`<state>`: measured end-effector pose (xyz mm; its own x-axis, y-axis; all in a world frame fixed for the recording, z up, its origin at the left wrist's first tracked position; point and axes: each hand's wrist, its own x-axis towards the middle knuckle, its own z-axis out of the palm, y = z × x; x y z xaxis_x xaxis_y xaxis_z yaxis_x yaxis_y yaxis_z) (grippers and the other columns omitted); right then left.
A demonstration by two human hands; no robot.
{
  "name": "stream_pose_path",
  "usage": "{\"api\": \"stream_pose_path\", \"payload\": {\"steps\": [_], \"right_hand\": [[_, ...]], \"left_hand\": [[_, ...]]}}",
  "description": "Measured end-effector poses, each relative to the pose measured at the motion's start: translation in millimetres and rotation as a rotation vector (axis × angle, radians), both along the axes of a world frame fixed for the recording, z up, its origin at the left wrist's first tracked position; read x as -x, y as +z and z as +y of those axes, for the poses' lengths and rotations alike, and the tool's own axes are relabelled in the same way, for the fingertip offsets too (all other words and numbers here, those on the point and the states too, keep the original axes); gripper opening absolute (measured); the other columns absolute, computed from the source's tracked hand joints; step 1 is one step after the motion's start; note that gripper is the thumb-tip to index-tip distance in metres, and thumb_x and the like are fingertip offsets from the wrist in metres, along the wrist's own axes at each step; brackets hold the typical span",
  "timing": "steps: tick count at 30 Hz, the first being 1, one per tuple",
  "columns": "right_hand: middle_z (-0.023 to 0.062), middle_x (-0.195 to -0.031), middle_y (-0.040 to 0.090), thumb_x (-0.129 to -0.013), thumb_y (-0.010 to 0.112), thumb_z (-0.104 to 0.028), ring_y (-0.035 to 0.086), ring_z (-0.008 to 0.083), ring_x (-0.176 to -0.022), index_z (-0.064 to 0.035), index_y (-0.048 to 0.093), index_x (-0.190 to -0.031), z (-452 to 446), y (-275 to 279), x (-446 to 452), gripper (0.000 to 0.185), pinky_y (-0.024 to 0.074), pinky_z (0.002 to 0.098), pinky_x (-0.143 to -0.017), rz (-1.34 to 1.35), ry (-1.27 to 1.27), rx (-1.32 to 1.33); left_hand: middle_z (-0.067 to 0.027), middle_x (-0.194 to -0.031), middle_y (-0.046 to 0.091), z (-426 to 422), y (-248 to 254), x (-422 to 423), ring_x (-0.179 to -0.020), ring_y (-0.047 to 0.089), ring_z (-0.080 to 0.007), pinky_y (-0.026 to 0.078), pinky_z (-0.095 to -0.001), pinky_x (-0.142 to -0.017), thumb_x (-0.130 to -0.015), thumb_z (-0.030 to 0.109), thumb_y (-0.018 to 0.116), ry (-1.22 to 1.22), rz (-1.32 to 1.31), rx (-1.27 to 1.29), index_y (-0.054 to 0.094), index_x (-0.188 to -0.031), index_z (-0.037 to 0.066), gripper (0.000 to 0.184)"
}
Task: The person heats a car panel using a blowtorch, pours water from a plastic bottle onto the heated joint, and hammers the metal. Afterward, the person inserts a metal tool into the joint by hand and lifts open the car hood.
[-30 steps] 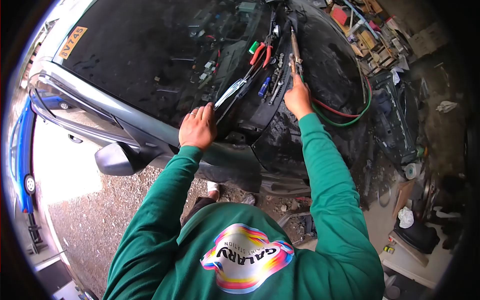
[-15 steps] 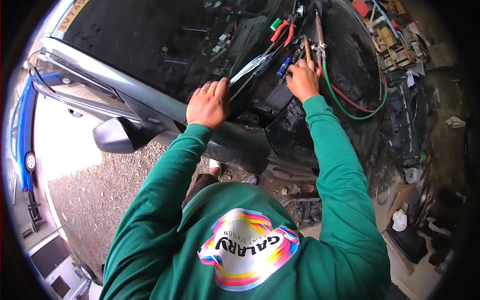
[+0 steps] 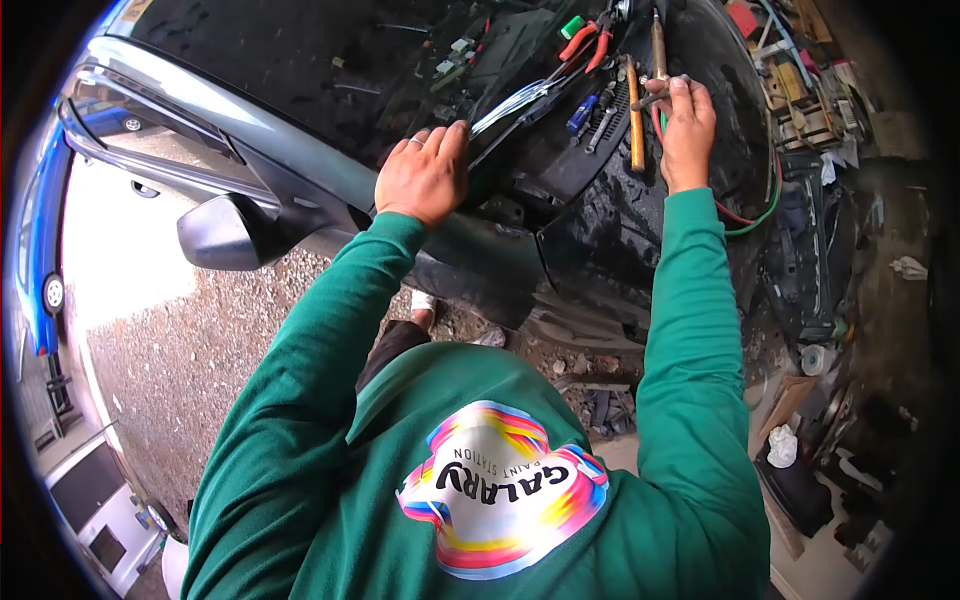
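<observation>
My left hand (image 3: 425, 175), a ring on one finger, rests palm down at the lower corner of the windshield (image 3: 270, 75), fingers over its edge beside the wiper (image 3: 510, 108). My right hand (image 3: 688, 135) pinches the valve end of a metal torch (image 3: 657, 45), whose red and green hoses (image 3: 765, 215) curve away to the right. Just left of this hand lies a hammer with a wooden handle (image 3: 636, 125). Further left are a wrench (image 3: 602, 128), a blue screwdriver (image 3: 582, 113), red-handled pliers (image 3: 587, 45) and a small green object (image 3: 572, 27).
A side mirror (image 3: 230, 232) sticks out at the left above gravel ground (image 3: 170, 400). Beyond it is a blue car (image 3: 42, 260). Scrap wood and parts (image 3: 795, 95) are piled at the right, near a dark car part (image 3: 805, 250). A foot (image 3: 423, 305) shows below the fender.
My right hand has left the hammer handle and moved right onto the torch. The hammer handle now shows uncovered. My left hand stays at the windshield corner; the view has shifted slightly.
</observation>
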<state>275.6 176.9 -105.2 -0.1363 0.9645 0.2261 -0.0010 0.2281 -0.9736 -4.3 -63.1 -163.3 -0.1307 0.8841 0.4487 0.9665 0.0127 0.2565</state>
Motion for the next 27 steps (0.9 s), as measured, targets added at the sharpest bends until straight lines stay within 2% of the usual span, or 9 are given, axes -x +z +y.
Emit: {"api": "stream_pose_path", "payload": {"steps": [6,7,11,13,16,18,21,22,27], "right_hand": [[0.0124,-0.103,0.071,-0.121,0.055,-0.022,0.075,0.0300,-0.105,-0.0021,0.064,-0.119,-126.8,12.3,25.6,0.022,0.0623,0.0498,-0.104,0.481,0.437,0.364],[0.0103,-0.103,0.070,-0.121,0.056,-0.022,0.074,0.0258,-0.104,-0.0032,0.064,-0.120,-144.9,1.7,36.5,0.020,0.0623,0.0489,-0.105,0.523,0.451,0.392],[0.0045,-0.105,0.069,-0.121,0.056,-0.017,0.070,0.0149,-0.100,-0.0057,0.062,-0.122,-183.9,-38.2,67.1,0.013,0.0618,0.0406,-0.105,0.387,0.329,0.339],[0.0046,-0.104,0.070,-0.121,0.056,-0.017,0.069,0.0138,-0.100,-0.0047,0.061,-0.123,-192.6,-46.1,72.1,0.013,0.0613,0.0356,-0.099,0.303,0.314,0.307],[0.0064,-0.106,0.067,-0.122,0.054,-0.015,0.069,0.0159,-0.103,-0.0028,0.059,-0.126,-194.5,-52.7,72.7,0.014,0.0612,0.0436,-0.111,0.276,0.337,0.250],[0.0040,-0.104,0.070,-0.119,0.059,-0.013,0.071,0.0119,-0.096,-0.0033,0.059,-0.126,-193.6,-53.9,73.4,0.012,0.0599,0.0301,-0.093,0.192,0.308,0.184],[0.0040,-0.103,0.071,-0.118,0.060,-0.011,0.072,0.0110,-0.093,-0.0022,0.058,-0.128,-202.3,-50.3,77.1,0.014,0.0602,0.0298,-0.089,0.104,0.324,0.132],[0.0050,-0.100,0.071,-0.117,0.059,-0.009,0.073,0.0124,-0.091,-0.0010,0.057,-0.129,-206.4,-39.7,75.3,0.014,0.0612,0.0310,-0.086,-0.068,0.309,0.032],[0.0065,-0.097,0.070,-0.111,0.059,-0.003,0.074,0.0148,-0.086,-0.0013,0.058,-0.127,-191.9,-39.3,77.2,0.016,0.0608,0.0325,-0.080,-0.137,0.321,-0.005]], "left_hand": [[-0.0097,-0.107,0.077,0.7,-0.6,-0.4,-0.103,0.076,-0.0321,0.058,-0.0455,-0.089,-0.105,0.017,0.069,0.012,-0.002,0.006,0.069,-0.131,0.009,0.027],[-0.0097,-0.107,0.077,1.3,-1.0,-0.3,-0.103,0.076,-0.0321,0.058,-0.0455,-0.089,-0.105,0.017,0.069,0.014,-0.002,0.007,0.069,-0.131,0.009,0.027],[-0.0096,-0.108,0.077,1.2,-3.9,-0.1,-0.104,0.076,-0.0319,0.058,-0.0458,-0.089,-0.104,0.017,0.070,0.024,0.007,0.010,0.069,-0.134,0.008,0.031],[-0.0094,-0.108,0.077,1.3,-3.2,-0.1,-0.104,0.076,-0.0318,0.058,-0.0460,-0.089,-0.104,0.017,0.070,0.023,0.006,0.009,0.068,-0.135,0.008,0.032],[-0.0091,-0.109,0.077,1.6,-3.8,0.3,-0.104,0.076,-0.0316,0.058,-0.0462,-0.088,-0.102,0.016,0.071,0.020,-0.005,0.014,0.068,-0.135,0.008,0.035],[-0.0089,-0.108,0.077,0.8,-4.4,0.6,-0.103,0.076,-0.0318,0.058,-0.0460,-0.088,-0.101,0.015,0.071,0.017,0.012,-0.012,0.068,-0.135,0.009,0.035],[-0.0090,-0.108,0.077,0.6,-4.7,0.0,-0.103,0.076,-0.0320,0.059,-0.0460,-0.088,-0.100,0.015,0.071,0.022,-0.005,-0.003,0.068,-0.135,0.009,0.036],[-0.0090,-0.108,0.077,0.9,-4.6,0.0,-0.103,0.076,-0.0320,0.059,-0.0460,-0.088,-0.100,0.015,0.071,0.025,-0.006,-0.004,0.068,-0.135,0.009,0.036],[-0.0092,-0.108,0.078,1.8,-5.6,0.9,-0.103,0.077,-0.0319,0.059,-0.0455,-0.088,-0.102,0.015,0.070,0.022,0.012,0.008,0.069,-0.134,0.009,0.032]]}}
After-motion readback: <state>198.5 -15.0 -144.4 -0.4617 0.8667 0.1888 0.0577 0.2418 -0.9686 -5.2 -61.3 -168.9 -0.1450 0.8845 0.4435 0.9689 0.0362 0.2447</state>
